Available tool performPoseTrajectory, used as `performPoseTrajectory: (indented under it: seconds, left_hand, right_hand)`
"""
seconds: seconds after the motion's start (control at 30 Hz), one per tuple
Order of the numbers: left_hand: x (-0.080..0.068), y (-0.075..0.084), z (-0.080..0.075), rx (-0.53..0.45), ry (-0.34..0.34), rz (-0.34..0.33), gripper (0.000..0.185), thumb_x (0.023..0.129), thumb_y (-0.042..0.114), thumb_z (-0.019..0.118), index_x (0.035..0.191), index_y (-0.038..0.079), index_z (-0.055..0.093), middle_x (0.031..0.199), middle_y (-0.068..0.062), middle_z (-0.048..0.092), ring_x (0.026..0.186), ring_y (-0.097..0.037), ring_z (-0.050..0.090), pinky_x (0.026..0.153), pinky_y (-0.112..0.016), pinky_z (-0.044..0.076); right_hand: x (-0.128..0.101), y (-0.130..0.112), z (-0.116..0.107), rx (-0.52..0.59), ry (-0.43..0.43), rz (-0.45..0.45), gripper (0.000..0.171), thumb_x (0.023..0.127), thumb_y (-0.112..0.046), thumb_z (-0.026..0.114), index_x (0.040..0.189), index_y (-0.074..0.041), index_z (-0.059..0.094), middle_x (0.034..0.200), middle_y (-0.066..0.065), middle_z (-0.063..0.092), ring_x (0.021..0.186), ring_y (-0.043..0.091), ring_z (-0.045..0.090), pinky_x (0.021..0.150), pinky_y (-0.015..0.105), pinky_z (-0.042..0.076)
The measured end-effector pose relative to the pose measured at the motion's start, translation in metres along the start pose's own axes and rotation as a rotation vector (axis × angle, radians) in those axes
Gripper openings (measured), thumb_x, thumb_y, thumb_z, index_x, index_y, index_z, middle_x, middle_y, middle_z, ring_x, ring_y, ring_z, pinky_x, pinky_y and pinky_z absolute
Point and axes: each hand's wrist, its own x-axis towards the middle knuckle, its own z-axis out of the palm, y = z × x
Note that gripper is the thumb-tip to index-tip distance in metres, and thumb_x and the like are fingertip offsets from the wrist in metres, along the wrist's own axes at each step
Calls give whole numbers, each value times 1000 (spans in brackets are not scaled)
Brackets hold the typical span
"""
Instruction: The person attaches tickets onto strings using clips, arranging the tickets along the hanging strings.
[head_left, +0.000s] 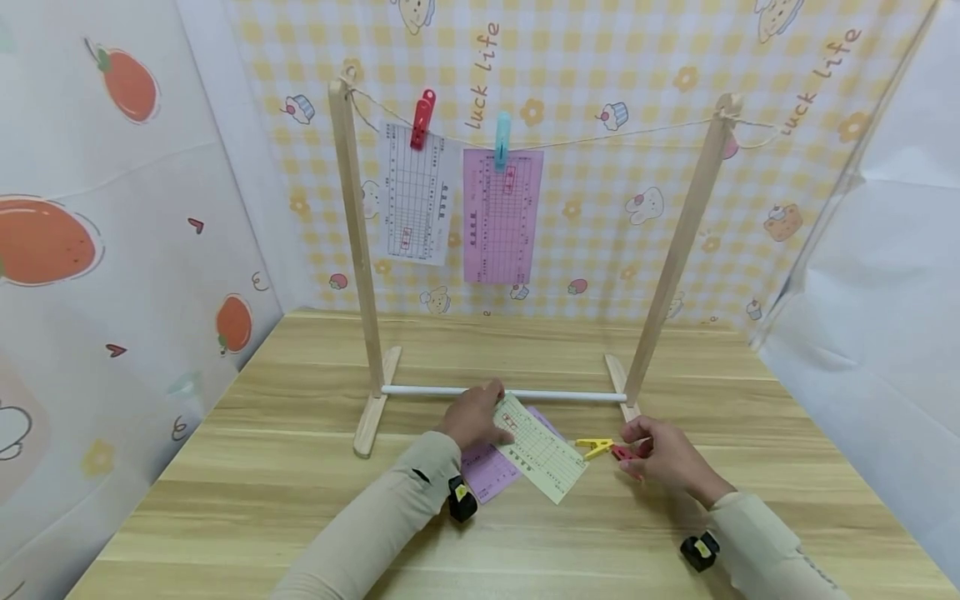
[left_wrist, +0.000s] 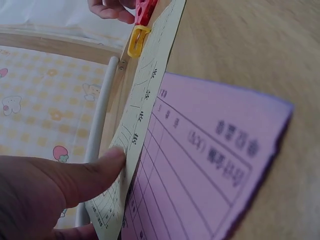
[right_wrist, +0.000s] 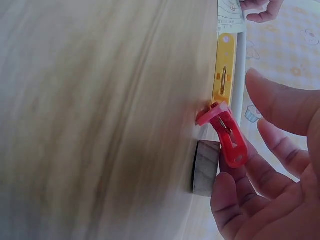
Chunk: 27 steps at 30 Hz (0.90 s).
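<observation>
My left hand (head_left: 474,414) pinches one end of a pale green printed slip (head_left: 543,454), tilted up over a purple printed slip (left_wrist: 210,155) on the table. In the right wrist view a red clothespin (right_wrist: 231,137) lies at the fingertips of my right hand (right_wrist: 275,165), its handle overlapping them while the thumb stands apart. Touching the red one, a yellow clothespin (right_wrist: 224,67) lies just beyond the green slip's right end. On the string above, a red clothespin (head_left: 423,121) holds a white slip (head_left: 416,200), and a light blue clothespin (head_left: 502,142) holds a purple slip (head_left: 501,225).
Two wooden posts (head_left: 358,250) carry the string (head_left: 607,136) and stand on wooden feet, joined low down by a white rod (head_left: 562,396) just behind my hands. The wood-grain table (head_left: 262,517) ends at a checked backdrop (head_left: 577,67).
</observation>
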Motion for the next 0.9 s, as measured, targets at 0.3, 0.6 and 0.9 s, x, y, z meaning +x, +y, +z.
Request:
performPoseTrajectory:
  seconds: [0.3,0.6,0.9]
  left_hand:
    - [3,1,4,21,-27,-10,63,69,25,89,120,12,54,98,-5,60,79,-19,52,74,-35,46]
    - [3,3,4,32,-47,0,60,72,18,87,123,11,54,101,-9,61,79,-19,53,72,-34,47]
    - [5,-2,1,-86,8,42,45,71,-9,76,109,8,59,111,-13,62,87,-21,54,76,-34,48]
  right_hand:
    - [1,3,-3,-40,-18,-23,36,72,6,81,102,1,61,94,7,62,83,20,59,66,30,52]
    - [2,10,-2,-33,-30,-71,32,72,16,72,99,1,62,92,7,62,79,19,58,64,26,52]
    - [3,10,-4,-16,-21,-95,20,82,14,64,97,1,62,91,8,64,82,20,63,66,27,54]
